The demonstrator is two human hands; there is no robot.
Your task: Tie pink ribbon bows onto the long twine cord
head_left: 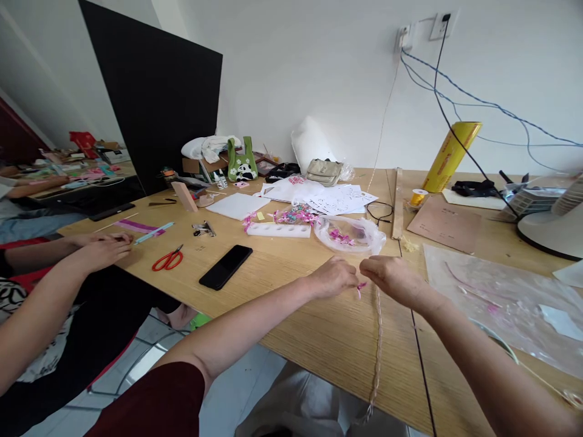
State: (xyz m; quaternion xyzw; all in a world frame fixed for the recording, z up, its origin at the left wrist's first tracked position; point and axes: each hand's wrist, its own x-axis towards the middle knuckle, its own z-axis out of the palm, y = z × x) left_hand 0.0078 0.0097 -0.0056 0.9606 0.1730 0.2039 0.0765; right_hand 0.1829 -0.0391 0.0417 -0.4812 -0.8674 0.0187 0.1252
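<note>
Pink ribbon [359,289] hangs in a small scrap between the two hands, just above the desk [337,340]. From where I stand, the left hand [334,278] has its fingertips pinched on it. Facing it, nearly touching, the right hand [387,276] has its fingers bent inward; I cannot tell whether they grip anything. Below the right hand a pale twisted cord [379,340] runs down to the near edge.

As for lettering, the leaning yellow roll [444,162] carries red marks, and the brown card [441,224] in front of it has a few dark lines; both are too small to read. Red print marks the white paper [296,181] at the back, also illegible, near sheets [342,198] covered in dark shapes. A panda decorates the green bag [243,165].

Beyond the hands sits a clear bag [373,238] with pink pieces inside, beside a white holed strip [268,230]. To the left lie a dark phone [226,267] and red-handled scissors [168,261], and past them a co-worker's hands [104,247] rest near a purple strip [140,227].
</note>
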